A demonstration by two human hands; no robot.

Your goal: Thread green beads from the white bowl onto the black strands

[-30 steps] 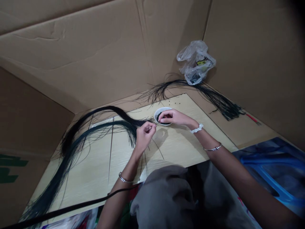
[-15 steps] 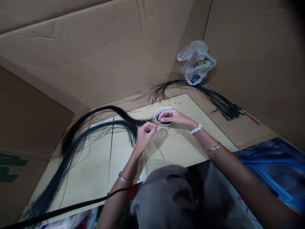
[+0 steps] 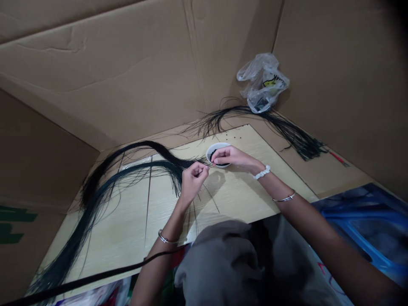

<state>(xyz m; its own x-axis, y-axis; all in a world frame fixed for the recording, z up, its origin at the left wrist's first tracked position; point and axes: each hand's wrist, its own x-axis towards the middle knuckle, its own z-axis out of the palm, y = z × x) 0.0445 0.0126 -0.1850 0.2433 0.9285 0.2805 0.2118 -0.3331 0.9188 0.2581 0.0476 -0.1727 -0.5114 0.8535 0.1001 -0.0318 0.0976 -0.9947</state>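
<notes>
My left hand (image 3: 194,180) pinches the thin ends of long black fibres, just where a large bundle of black fibres (image 3: 140,148) narrows at the middle of the pale wood-grain board (image 3: 127,229). My right hand (image 3: 231,156) reaches over a small white bowl (image 3: 216,145), and its fingertips are pinched close to the rim. Dark material lies in the bowl, partly hidden by those fingers. A thin strand appears to run between my two hands. A second black bundle (image 3: 287,129) lies along the board's far edge.
Cardboard walls (image 3: 95,72) surround the board. A crumpled plastic bag (image 3: 263,83) stands at the far corner, and a red-handled tool (image 3: 339,158) lies at the right. Blue plastic (image 3: 360,225) sits low at the right, and a black cord (image 3: 95,276) crosses the near left.
My left hand's fingers have shifted slightly among the strands, and my right hand stays over the bowl. The bowl and both bundles have not visibly moved.
</notes>
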